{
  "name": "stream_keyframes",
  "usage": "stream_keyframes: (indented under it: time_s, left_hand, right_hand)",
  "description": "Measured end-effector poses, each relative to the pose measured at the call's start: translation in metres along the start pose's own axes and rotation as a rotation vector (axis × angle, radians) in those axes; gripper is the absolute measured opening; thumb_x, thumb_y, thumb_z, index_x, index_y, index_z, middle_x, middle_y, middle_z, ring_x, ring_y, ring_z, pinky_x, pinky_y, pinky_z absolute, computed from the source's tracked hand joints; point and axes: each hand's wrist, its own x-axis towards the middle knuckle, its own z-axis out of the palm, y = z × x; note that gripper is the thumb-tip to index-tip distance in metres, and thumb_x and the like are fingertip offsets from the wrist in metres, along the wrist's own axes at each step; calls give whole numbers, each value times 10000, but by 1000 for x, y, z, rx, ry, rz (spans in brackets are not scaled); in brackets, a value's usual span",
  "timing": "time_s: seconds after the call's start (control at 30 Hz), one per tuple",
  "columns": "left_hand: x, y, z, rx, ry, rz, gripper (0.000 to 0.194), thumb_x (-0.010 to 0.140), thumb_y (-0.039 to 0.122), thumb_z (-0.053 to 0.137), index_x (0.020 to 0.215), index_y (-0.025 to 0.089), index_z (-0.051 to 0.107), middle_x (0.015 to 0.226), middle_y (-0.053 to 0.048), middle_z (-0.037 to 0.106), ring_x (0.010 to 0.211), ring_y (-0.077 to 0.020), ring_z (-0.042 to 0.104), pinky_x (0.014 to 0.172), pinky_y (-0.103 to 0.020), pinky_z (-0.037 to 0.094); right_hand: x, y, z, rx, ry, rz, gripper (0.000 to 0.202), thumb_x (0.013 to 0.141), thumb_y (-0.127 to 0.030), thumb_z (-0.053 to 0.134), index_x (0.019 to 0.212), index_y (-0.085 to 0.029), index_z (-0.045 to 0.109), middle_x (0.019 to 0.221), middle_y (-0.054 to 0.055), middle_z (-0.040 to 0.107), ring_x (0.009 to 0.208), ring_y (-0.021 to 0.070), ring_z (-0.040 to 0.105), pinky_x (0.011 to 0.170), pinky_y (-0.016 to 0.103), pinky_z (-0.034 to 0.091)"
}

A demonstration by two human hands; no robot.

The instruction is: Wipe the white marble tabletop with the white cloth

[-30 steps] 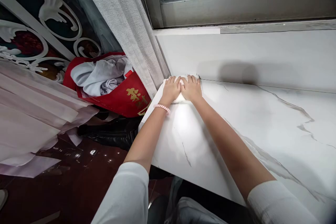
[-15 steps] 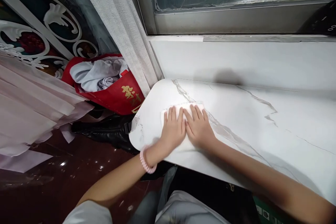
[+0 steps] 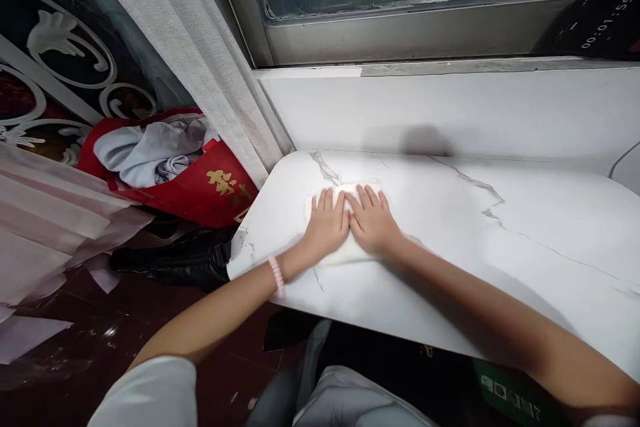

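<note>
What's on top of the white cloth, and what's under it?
The left hand and right hand lie flat on the white cloth. It rests on the marble-patterned tabletop; the patch it covers cannot be seen.

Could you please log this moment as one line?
left hand: flat on white cloth | right hand: flat on white cloth | white cloth: on marbled white tabletop

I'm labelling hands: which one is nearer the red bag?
Left. The left hand rests on the cloth, toward the red bag; the right hand beside it, farther away.
</note>
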Motion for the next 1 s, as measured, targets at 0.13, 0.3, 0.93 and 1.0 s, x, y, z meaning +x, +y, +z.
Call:
stream_keyframes:
  time_s: [0.13,0.3,0.93,1.0]
  left_hand:
    - [79,-8,10,-47,26,3,425,978,213,344,1375,105,448,1420,-193,463,1363,-295,383,1135,-494,277]
    - [144,-1,25,-53,51,43,400,971,211,366,1342,121,484,1375,-163,504,1315,-267,420,1136,-441,269]
    - [-9,96,5,-94,-87,98,533,985,255,298,1481,59,318,1538,-237,300,1449,-364,210,1133,-629,187]
    - [-42,111,1,-98,-107,212,553,985,273,308,1488,43,297,1546,-255,267,1453,-384,178,1128,-648,174]
  right_hand:
    - [63,35,6,-4,35,88,528,959,-254,267,1459,-164,411,1536,140,366,1413,304,293,1133,518,220]
    - [105,78,11,-32,91,153,509,956,-249,261,1421,-171,454,1492,140,423,1370,297,339,1110,511,250]
    - [-83,56,-18,-93,72,143,519,984,-280,263,1469,-176,414,1536,140,369,1421,299,294,1134,502,250]
    - [-126,50,-21,-112,115,129,524,978,-288,277,1472,-172,404,1534,146,369,1422,305,287,1129,519,259]
